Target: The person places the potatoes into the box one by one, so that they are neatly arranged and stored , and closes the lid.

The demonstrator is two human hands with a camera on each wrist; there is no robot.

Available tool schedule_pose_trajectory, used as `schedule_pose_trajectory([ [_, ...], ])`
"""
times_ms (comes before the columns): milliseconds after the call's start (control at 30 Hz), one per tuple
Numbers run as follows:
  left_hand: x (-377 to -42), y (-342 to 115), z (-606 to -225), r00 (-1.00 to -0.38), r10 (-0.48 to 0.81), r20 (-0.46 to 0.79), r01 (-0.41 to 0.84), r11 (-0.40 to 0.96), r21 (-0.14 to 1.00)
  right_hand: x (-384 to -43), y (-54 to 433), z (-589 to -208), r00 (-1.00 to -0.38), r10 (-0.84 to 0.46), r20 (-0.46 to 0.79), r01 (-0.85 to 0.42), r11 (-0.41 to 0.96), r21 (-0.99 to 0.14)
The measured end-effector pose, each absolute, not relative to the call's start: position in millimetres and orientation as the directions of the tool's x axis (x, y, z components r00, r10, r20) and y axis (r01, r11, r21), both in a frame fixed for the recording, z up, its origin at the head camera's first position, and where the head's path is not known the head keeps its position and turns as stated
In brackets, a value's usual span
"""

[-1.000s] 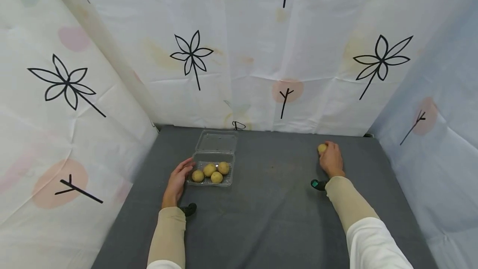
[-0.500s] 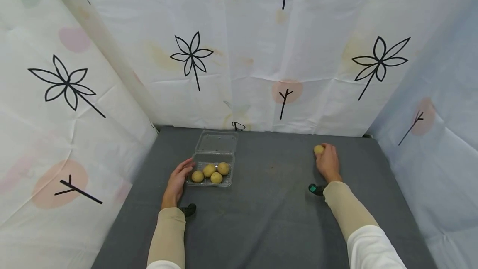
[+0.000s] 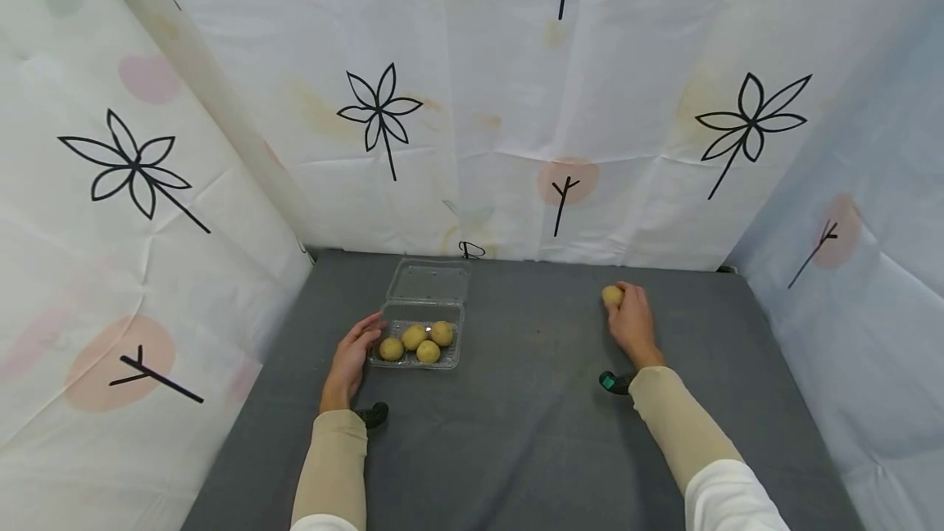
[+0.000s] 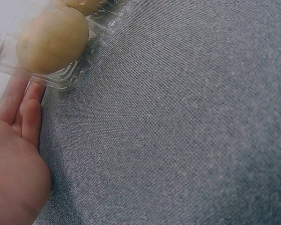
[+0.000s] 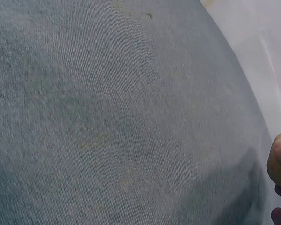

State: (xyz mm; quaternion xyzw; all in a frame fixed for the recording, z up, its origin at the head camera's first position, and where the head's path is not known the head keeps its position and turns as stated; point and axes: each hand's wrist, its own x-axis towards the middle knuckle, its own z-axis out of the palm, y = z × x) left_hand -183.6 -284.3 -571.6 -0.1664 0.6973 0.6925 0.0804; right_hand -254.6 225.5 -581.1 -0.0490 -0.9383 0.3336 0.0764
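Note:
A small yellow potato point(image 3: 612, 296) is gripped in my right hand point(image 3: 632, 322), toward the back right of the table. In the right wrist view, part of that potato point(image 5: 277, 161) shows at the right edge with a thumb on it. My left hand point(image 3: 350, 360) rests at the left side of a clear plastic clamshell box point(image 3: 450, 357), its fingers extended against the wall. Several potatoes point(image 3: 428, 351) lie in the base of the box. Seen from the left wrist, one potato point(image 4: 54, 40) sits just inside the wall, beyond the fingers point(image 4: 32, 119).
The box's hinged lid point(image 3: 428, 279) is folded back, away from me. A dark grey cloth point(image 3: 531, 416) covers the table. White patterned curtains point(image 3: 487, 105) enclose the back and both sides. Black wrist camera mounts point(image 3: 615, 383) stick out beside the wrists.
My right hand has moved left across the back right of the table, carrying the potato. The left hand and the box have stayed in place.

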Motion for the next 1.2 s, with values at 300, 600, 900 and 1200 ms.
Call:
schedule_pose_trajectory([
  [300,-187.6,-287.4,-591.6,-0.934,-0.152,-0.325,-0.333,0.033,0.942,-250.2,207.1,-572.2,-0.986,0.056,0.155,-0.06,0.755,-0.653],
  [600,-183.5,-285.1,-572.4,-0.933,-0.114,-0.342,-0.343,-0.009,0.939,-248.3,184.7,-564.2,-0.978,-0.032,0.205,-0.162,0.731,-0.663],
  [900,-183.0,-286.6,-569.0,-0.932,-0.111,-0.344,-0.344,-0.023,0.939,-247.3,163.0,-559.3,-0.968,-0.102,0.231,-0.233,0.712,-0.662],
  [1200,-185.1,-286.7,-574.5,-0.933,-0.116,-0.341,-0.342,-0.011,0.94,-241.1,141.1,-553.4,-0.958,-0.15,0.245,-0.28,0.682,-0.676],
])
